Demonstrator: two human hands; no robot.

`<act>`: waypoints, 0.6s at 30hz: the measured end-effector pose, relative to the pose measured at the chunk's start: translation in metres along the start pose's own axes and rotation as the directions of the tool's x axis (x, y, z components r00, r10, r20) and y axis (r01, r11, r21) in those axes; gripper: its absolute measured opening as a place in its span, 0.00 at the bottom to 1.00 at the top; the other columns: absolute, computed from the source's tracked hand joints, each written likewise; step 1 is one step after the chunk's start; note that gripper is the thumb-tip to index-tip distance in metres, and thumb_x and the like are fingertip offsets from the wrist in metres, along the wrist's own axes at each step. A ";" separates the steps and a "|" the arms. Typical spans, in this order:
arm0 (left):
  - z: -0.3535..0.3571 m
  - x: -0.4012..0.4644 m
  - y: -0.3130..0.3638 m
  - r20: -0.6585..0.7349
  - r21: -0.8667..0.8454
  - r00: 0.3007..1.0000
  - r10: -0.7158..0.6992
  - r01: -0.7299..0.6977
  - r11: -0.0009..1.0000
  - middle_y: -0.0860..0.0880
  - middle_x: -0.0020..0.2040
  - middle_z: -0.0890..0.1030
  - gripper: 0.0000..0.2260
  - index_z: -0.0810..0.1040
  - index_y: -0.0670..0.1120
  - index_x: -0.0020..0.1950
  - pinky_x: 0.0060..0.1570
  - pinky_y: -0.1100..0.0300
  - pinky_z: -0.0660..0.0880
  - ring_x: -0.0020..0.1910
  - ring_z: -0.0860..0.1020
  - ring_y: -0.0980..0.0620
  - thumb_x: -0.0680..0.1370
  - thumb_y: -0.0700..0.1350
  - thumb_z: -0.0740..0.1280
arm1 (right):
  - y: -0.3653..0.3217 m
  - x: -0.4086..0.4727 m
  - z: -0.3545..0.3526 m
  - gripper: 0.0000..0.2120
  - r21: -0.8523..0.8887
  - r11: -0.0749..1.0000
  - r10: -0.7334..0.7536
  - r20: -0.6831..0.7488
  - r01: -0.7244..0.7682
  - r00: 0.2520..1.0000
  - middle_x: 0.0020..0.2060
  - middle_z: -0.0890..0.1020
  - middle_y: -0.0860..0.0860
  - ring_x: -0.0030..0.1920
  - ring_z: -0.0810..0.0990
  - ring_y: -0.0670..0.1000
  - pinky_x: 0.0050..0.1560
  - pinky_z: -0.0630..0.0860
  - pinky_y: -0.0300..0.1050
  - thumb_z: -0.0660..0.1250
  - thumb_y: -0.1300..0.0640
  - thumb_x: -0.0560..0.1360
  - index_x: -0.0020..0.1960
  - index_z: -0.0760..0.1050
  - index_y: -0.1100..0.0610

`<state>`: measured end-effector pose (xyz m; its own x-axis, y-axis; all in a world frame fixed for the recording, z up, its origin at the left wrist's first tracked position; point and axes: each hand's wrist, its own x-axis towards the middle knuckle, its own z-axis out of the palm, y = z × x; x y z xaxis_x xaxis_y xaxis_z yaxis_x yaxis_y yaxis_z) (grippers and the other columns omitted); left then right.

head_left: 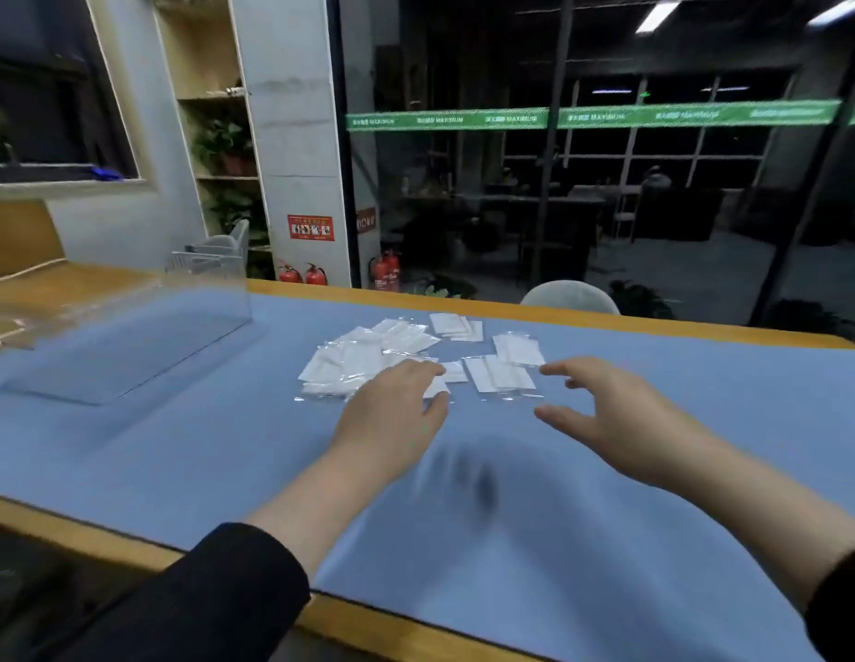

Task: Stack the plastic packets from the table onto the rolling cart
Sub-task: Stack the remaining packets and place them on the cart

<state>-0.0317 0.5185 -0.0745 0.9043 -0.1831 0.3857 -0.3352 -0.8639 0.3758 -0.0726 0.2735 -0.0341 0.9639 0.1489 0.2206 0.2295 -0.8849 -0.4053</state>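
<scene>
Several white plastic packets (pixel 368 360) lie scattered in a loose pile on the blue mat (pixel 177 446) of the table. More packets (pixel 502 375) lie to the right of the pile. My left hand (pixel 392 413) hovers palm down at the pile's near edge, its fingertips over a small packet (pixel 452 372); whether it touches is unclear. My right hand (pixel 602 413) is spread, thumb and fingers apart, just right of the packets and holds nothing. No rolling cart is plainly visible.
A clear acrylic box (pixel 129 336) stands on the mat at the left. The wooden table edge (pixel 58 527) runs along the front. A pale chair back (pixel 571 296) rises behind the far edge. Red fire extinguishers (pixel 315 274) stand by a pillar.
</scene>
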 end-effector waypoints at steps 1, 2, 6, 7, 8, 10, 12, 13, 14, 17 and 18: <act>-0.004 0.010 -0.017 -0.007 0.009 0.999 -0.053 0.053 0.999 0.54 0.71 0.74 0.17 0.73 0.51 0.73 0.67 0.54 0.68 0.70 0.71 0.50 0.83 0.50 0.61 | -0.004 0.016 0.009 0.24 -0.014 1.000 0.011 0.042 -0.011 0.999 0.69 0.71 0.41 0.68 0.71 0.47 0.59 0.67 0.41 0.64 0.39 0.78 0.73 0.67 0.41; -0.007 0.023 -0.038 -0.021 0.010 0.992 -0.121 0.121 0.993 0.53 0.72 0.74 0.18 0.72 0.52 0.73 0.67 0.53 0.69 0.70 0.71 0.50 0.83 0.52 0.61 | -0.010 0.036 0.020 0.26 -0.022 1.000 0.015 0.080 -0.013 0.997 0.70 0.70 0.42 0.69 0.71 0.47 0.58 0.65 0.40 0.65 0.39 0.78 0.74 0.66 0.42; -0.015 0.072 -0.105 -0.039 -0.045 0.899 -0.436 0.434 0.900 0.49 0.71 0.74 0.22 0.69 0.52 0.74 0.65 0.48 0.72 0.67 0.74 0.43 0.81 0.57 0.62 | -0.021 0.090 0.060 0.30 -0.022 1.000 0.009 0.177 -0.005 0.984 0.73 0.69 0.44 0.71 0.70 0.48 0.62 0.67 0.42 0.66 0.37 0.77 0.76 0.64 0.44; -0.014 0.083 -0.122 -0.017 -0.021 0.863 -0.505 0.505 0.863 0.47 0.71 0.74 0.23 0.67 0.52 0.74 0.65 0.46 0.71 0.67 0.73 0.41 0.81 0.59 0.61 | -0.023 0.105 0.069 0.31 -0.013 1.000 0.008 0.185 -0.006 0.983 0.73 0.69 0.44 0.72 0.69 0.48 0.64 0.67 0.43 0.66 0.36 0.77 0.76 0.64 0.44; -0.011 0.091 -0.138 -0.001 0.024 0.827 -0.563 0.563 0.826 0.46 0.70 0.73 0.26 0.66 0.51 0.75 0.66 0.45 0.70 0.68 0.72 0.40 0.81 0.62 0.60 | -0.025 0.120 0.078 0.31 -0.009 1.000 0.010 0.186 -0.009 0.982 0.73 0.69 0.44 0.72 0.69 0.48 0.65 0.67 0.43 0.66 0.36 0.76 0.76 0.64 0.44; -0.005 0.100 -0.164 0.001 0.111 0.762 -0.647 0.643 0.758 0.45 0.70 0.73 0.30 0.63 0.50 0.76 0.65 0.45 0.68 0.69 0.71 0.39 0.80 0.67 0.57 | -0.028 0.150 0.092 0.31 -0.032 0.999 0.032 0.185 -0.026 0.982 0.73 0.71 0.45 0.70 0.71 0.50 0.61 0.68 0.44 0.65 0.36 0.77 0.76 0.64 0.45; 0.004 0.104 -0.182 -0.022 0.169 0.737 -0.676 0.669 0.724 0.44 0.71 0.73 0.33 0.61 0.50 0.78 0.65 0.45 0.65 0.70 0.71 0.40 0.80 0.69 0.53 | -0.034 0.176 0.106 0.33 -0.068 0.995 0.090 0.197 -0.078 0.976 0.71 0.73 0.49 0.68 0.74 0.53 0.55 0.69 0.45 0.62 0.33 0.77 0.77 0.62 0.47; 0.007 0.107 -0.187 -0.016 0.173 0.737 -0.676 0.668 0.724 0.45 0.72 0.73 0.34 0.59 0.51 0.79 0.66 0.45 0.64 0.71 0.70 0.40 0.80 0.70 0.51 | -0.036 0.187 0.113 0.34 -0.090 0.990 0.123 0.211 -0.106 0.970 0.70 0.75 0.50 0.67 0.75 0.55 0.53 0.69 0.46 0.60 0.32 0.77 0.77 0.62 0.49; 0.009 0.110 -0.189 0.003 0.156 0.742 -0.671 0.662 0.733 0.45 0.73 0.72 0.34 0.55 0.52 0.81 0.67 0.45 0.63 0.71 0.70 0.41 0.80 0.70 0.50 | -0.039 0.196 0.122 0.35 -0.110 0.986 0.144 0.220 -0.122 0.965 0.68 0.76 0.52 0.66 0.75 0.56 0.52 0.69 0.47 0.58 0.31 0.78 0.76 0.62 0.51; 0.012 0.115 -0.187 0.071 0.148 0.785 -0.615 0.601 0.785 0.46 0.75 0.70 0.33 0.51 0.54 0.82 0.69 0.44 0.62 0.73 0.68 0.41 0.81 0.68 0.49 | -0.051 0.208 0.151 0.30 -0.114 0.988 0.125 0.183 -0.105 0.975 0.62 0.79 0.55 0.62 0.77 0.58 0.49 0.69 0.48 0.57 0.32 0.79 0.69 0.67 0.54; 0.013 0.114 -0.185 0.092 0.138 0.798 -0.595 0.582 0.802 0.46 0.75 0.69 0.32 0.51 0.54 0.82 0.70 0.44 0.62 0.74 0.67 0.41 0.81 0.67 0.50 | -0.056 0.209 0.158 0.30 -0.100 0.990 0.115 0.165 -0.099 0.980 0.63 0.79 0.55 0.63 0.76 0.58 0.51 0.69 0.48 0.56 0.32 0.79 0.69 0.68 0.54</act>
<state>0.1372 0.6510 -0.1108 0.9458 0.3246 0.0065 0.2937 -0.8638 0.4094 0.1373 0.4239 -0.1057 0.9928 0.1172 0.0236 0.1184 -0.9350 -0.3343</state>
